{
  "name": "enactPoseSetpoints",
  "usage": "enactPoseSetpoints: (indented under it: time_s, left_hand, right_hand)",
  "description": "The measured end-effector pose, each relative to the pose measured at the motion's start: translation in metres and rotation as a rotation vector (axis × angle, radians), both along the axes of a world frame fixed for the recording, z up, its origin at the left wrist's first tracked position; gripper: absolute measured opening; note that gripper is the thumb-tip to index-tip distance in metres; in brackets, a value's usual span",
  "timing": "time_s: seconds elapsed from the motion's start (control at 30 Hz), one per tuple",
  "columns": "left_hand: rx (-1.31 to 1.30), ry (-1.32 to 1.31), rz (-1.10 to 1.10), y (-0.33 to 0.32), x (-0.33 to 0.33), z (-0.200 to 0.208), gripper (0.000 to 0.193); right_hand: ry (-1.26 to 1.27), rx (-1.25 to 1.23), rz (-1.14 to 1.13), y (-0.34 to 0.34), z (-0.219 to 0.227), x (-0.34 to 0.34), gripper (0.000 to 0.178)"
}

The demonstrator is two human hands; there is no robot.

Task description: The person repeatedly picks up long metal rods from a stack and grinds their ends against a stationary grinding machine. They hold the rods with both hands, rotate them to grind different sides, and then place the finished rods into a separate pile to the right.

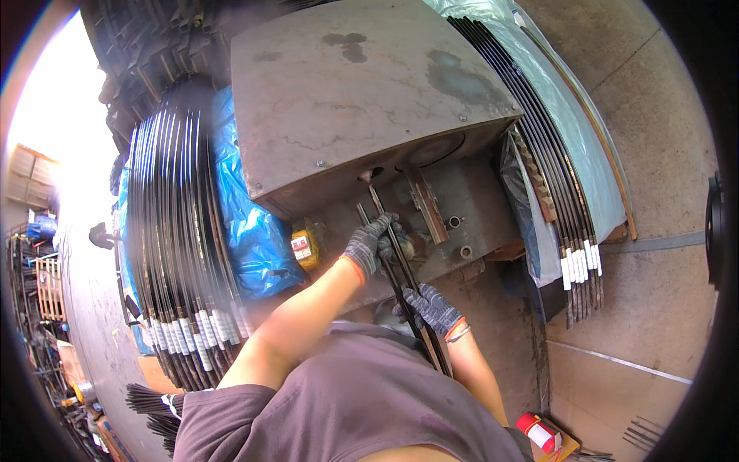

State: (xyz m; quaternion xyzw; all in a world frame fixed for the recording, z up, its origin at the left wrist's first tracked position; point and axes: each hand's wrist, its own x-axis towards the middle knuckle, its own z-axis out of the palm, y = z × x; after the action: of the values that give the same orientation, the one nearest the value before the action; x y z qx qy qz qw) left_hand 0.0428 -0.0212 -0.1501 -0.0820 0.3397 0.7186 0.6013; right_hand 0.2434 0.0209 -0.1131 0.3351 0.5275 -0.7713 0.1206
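Two long dark metal rods (399, 258) run side by side from in front of my body up toward a grey metal machine housing (362, 92). The bare tip of one rod points at the small hole (374, 175) in the housing's front; whether it touches inside I cannot tell. The other rod ends a little short of it. My left hand (371, 245), in a grey knit glove with an orange cuff, is closed round the rods near their far ends. Lower down, my gloved right hand (433, 309) grips them too.
Bundled black rods with white wraps (173, 231) lie at the left beside blue plastic sheeting (258, 239). More rods (558, 169) rest on pale plastic at the right. A slotted metal bar (428, 206) juts from the machine, and a yellow container (309, 250) stands below. A red cylinder (537, 431) is at lower right.
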Motion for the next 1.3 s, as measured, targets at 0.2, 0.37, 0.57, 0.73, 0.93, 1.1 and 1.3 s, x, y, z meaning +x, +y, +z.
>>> enactPoseSetpoints:
  time_s: [0.2, 0.37, 0.57, 0.73, 0.93, 1.1, 1.3]
  left_hand:
    - [-0.165, 0.13, -0.01, 0.004, -0.004, 0.015, 0.022]
    - [-0.223, 0.1, 0.009, 0.006, -0.009, 0.034, 0.023]
    - [-0.288, 0.136, 0.023, 0.009, -0.011, 0.033, 0.023]
    - [-0.299, 0.11, 0.037, 0.01, -0.011, 0.037, 0.025]
    - [-0.298, 0.076, 0.008, 0.012, -0.013, 0.037, 0.025]
    - [-0.235, 0.088, -0.022, 0.007, -0.017, 0.027, 0.029]
    - [-0.199, 0.031, -0.094, 0.015, -0.023, 0.034, 0.036]
  right_hand:
    - [-0.055, -0.038, -0.064, -0.003, 0.008, -0.009, 0.024]
    - [-0.058, -0.02, -0.05, -0.003, 0.014, -0.018, 0.022]
    - [-0.042, 0.084, -0.122, -0.012, -0.004, -0.017, 0.03]
    - [-0.047, 0.298, -0.056, -0.011, -0.029, -0.008, 0.033]
    - [0.047, 0.419, -0.036, -0.012, -0.078, 0.006, 0.031]
    - [-0.168, 0.133, -0.111, -0.009, -0.017, -0.018, 0.029]
    - [-0.05, 0.125, 0.008, -0.007, -0.003, 0.027, 0.03]
